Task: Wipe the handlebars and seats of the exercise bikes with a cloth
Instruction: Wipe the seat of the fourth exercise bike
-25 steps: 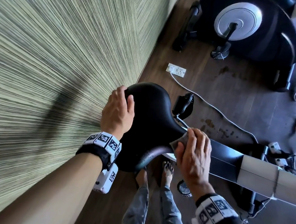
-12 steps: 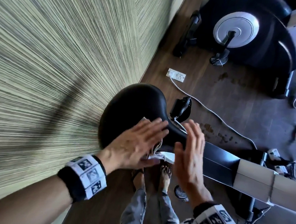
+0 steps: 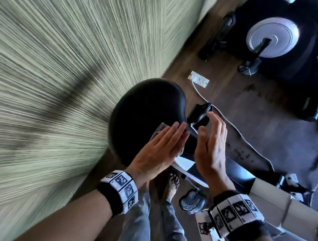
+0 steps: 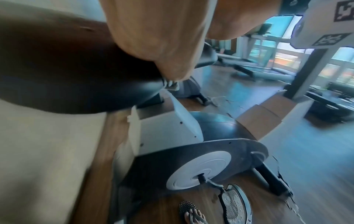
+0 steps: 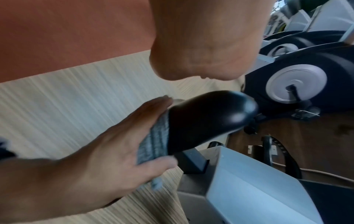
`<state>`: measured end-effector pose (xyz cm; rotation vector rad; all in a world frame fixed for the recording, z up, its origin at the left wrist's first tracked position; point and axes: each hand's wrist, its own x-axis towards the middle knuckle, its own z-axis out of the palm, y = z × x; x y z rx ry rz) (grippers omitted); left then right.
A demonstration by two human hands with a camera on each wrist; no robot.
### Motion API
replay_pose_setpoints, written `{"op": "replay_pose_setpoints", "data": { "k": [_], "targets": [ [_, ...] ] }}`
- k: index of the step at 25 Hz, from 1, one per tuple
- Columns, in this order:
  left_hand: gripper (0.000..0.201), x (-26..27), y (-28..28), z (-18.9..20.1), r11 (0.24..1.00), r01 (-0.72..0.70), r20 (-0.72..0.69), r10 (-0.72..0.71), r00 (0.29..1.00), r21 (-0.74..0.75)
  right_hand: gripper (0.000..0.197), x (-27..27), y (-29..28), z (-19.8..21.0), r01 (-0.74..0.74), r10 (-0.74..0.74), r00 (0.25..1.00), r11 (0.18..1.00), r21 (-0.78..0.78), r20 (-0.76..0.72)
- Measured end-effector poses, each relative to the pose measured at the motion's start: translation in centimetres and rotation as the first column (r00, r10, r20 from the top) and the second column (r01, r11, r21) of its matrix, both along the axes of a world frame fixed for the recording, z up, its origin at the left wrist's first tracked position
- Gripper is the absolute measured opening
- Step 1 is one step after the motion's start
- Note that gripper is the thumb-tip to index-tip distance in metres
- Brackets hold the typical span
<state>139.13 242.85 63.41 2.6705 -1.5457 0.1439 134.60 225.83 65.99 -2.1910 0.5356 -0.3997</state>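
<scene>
- Standing on the dark wood floor [image 3: 244, 110] close to the striped wall [image 3: 45, 76], the exercise bike [image 4: 191, 159] looks heavy and fixed; I judge it will not shift under wiping pressure, so nothing needs bracing hard.
- Its black seat [image 3: 145, 110] is broad at the rear and narrows to a nose toward the person; the cover looks smooth, glossy and lightly padded, so it should give a little under the palm and let cloth slide easily.
- A second bike [image 3: 282, 46] with a silver crank disc stands well apart across the floor; no handlebars show in any view.
- The left hand [image 3: 158, 150] lies flat, fingers straight and together, pressing the cloth against the seat's near side by the nose.
- The right hand [image 3: 210, 149] is spread with fingers straight, just beside the nose on its other side, holding nothing; whether it touches the seat I cannot tell.
- The grey ribbed cloth [image 5: 155, 141] is soft, thin and light, sandwiched between the left palm and the seat, with a corner hanging free below the hand.
- Being limp, the cloth will likely bunch or slip off the slick cover unless it is kept under a flat palm or pinched at an edge; wrapping it round the narrow nose seems the surest hold.
- A white cable [image 3: 220, 113] trails on the floor from a socket plate [image 3: 198, 79], clear of the hands.
</scene>
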Motion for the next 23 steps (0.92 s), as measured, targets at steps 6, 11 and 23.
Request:
{"op": "replay_pose_setpoints", "data": {
  "k": [6, 11, 23],
  "targets": [
    [0.093, -1.1, 6.0, 0.5, 0.947, -0.319, -0.143, 0.319, 0.937, 0.026, 0.056, 1.6, 1.6, -0.9, -0.244, 0.2, 0.929, 0.964, -0.107, -0.313],
    [0.056, -1.5, -0.3, -0.5, 0.973, -0.231, 0.037, 0.231, 0.972, -0.019, 0.076, 0.7, 1.9, -1.1, -0.349, 0.256, 0.875, 0.922, -0.169, -0.411],
    [0.063, 3.5, 7.1, -0.3, 0.649, -0.708, -0.385, 0.6, 0.701, -0.279, 0.071, -0.3, 2.9, -1.0, -0.336, 0.169, 0.882, 0.881, -0.334, -0.441]
  ]
}}
